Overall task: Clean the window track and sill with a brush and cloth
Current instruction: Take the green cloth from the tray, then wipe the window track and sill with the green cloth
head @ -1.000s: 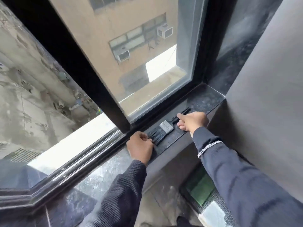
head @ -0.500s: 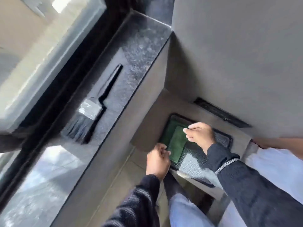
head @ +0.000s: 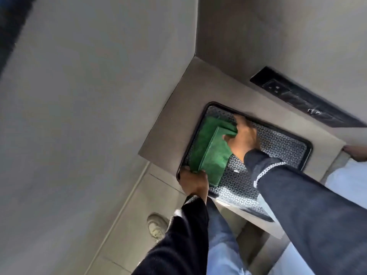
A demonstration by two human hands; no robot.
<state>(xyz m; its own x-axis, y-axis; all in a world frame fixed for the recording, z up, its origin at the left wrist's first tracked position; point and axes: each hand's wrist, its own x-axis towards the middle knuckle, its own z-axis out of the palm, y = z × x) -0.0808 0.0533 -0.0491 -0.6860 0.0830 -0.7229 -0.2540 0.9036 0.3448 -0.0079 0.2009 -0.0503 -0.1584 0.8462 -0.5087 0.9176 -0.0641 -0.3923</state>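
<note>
A folded green cloth lies on a patterned black-rimmed tray set on a low grey side table. My right hand grips the cloth's far right edge, thumb on top of the fold. My left hand holds the cloth's near corner at the tray's front left rim. Part of the cloth is lifted off the tray. The brush, window track and sill are out of view.
A black socket panel sits in the wall behind the table. Grey wall fills the left. A white shoe stands on the tiled floor below. White bedding lies at the right, with another hand at the edge.
I left the brush on the sill, and my view swung down and right to the side table. Both hands reached the tray and closed on the green cloth.
</note>
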